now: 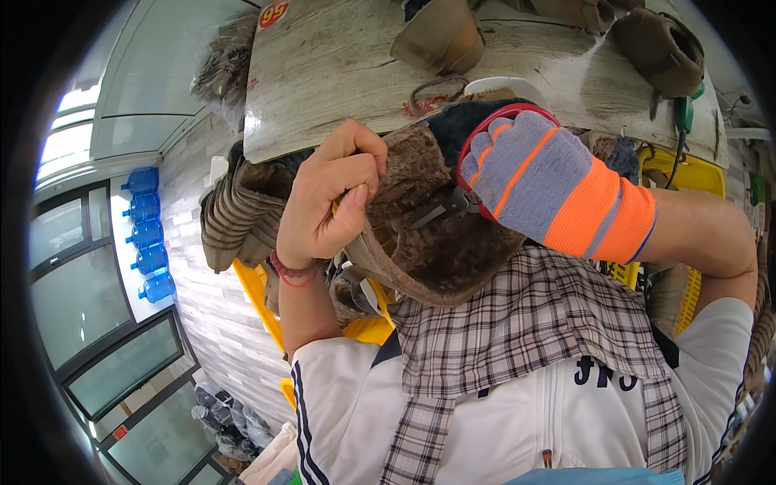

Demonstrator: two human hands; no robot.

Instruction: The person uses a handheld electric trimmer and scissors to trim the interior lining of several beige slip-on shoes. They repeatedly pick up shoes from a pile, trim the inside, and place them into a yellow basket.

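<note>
My left hand [333,192], bare, with a beaded bracelet at the wrist, has its fingers curled closed on the edge of a fleece-lined shoe upper [461,260]. This brown, fuzzy-inside upper is held tilted over my lap, its opening toward me. My right hand [543,179], in a grey and orange knit glove, is wrapped round the red handle of a pair of scissors [435,213]. The dark scissor blades point left into the fleece lining. Glove and handle hide how far apart the blades stand.
A worn wooden table [323,81] lies ahead, with brown uppers [440,40] on it and a fleece-lined one [659,52] at its right end. Stacked uppers [246,214] hang at the left. Yellow baskets [263,303] stand below. A plaid apron [501,323] covers my lap.
</note>
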